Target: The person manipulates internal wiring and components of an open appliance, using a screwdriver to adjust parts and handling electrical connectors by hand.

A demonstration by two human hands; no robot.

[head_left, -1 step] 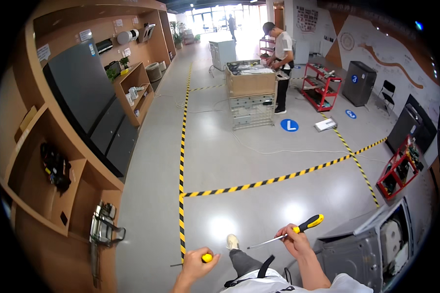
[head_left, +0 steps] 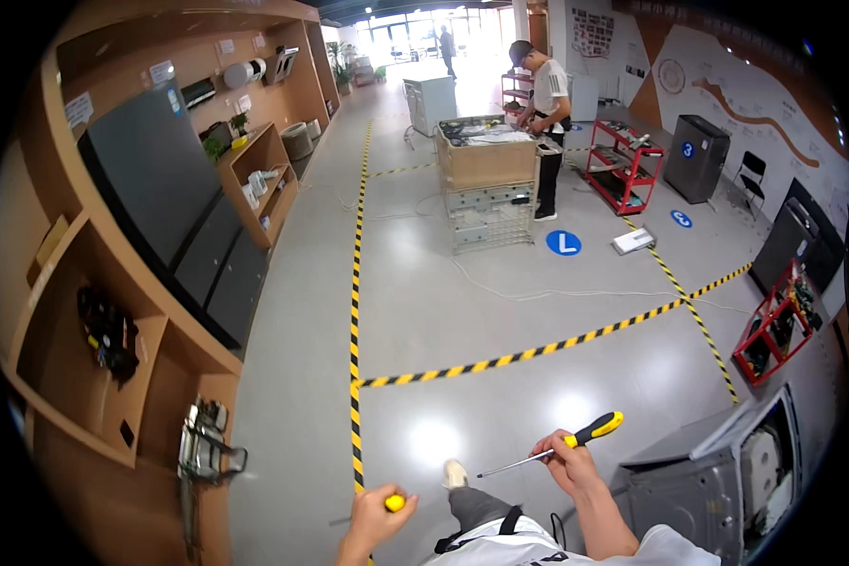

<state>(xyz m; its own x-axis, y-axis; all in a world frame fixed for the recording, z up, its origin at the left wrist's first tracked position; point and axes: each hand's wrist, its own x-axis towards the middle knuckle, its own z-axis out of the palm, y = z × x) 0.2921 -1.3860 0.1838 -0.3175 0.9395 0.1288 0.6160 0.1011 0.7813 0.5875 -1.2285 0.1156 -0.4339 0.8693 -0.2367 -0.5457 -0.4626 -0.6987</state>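
My left hand point(head_left: 374, 519) is closed around a screwdriver point(head_left: 395, 503); its yellow handle end pokes out on the right and a thin shaft on the left, while the rest is hidden in my fist. In the fingers of my right hand point(head_left: 570, 466) is a longer screwdriver point(head_left: 596, 429) with a yellow and black handle. Its metal shaft slants down to the left, the tip in the air above the floor. Both hands are in front of my body, apart from each other. Right of my right forearm lies an opened grey appliance cabinet point(head_left: 681, 500).
Yellow-black tape point(head_left: 528, 356) crosses the grey floor. Wooden shelving point(head_left: 151, 396) with a dark fridge point(head_left: 151, 160) lines the left. Ahead, a co-worker point(head_left: 549, 90) bends over an opened appliance point(head_left: 486, 165). Red tool carts point(head_left: 623, 170) stand at right; a white cable point(head_left: 519, 296) trails across the floor.
The view has shifted slightly, so the tape and shelving sit a little differently in the picture. Both hands keep their screwdrivers in nearly the same pose.
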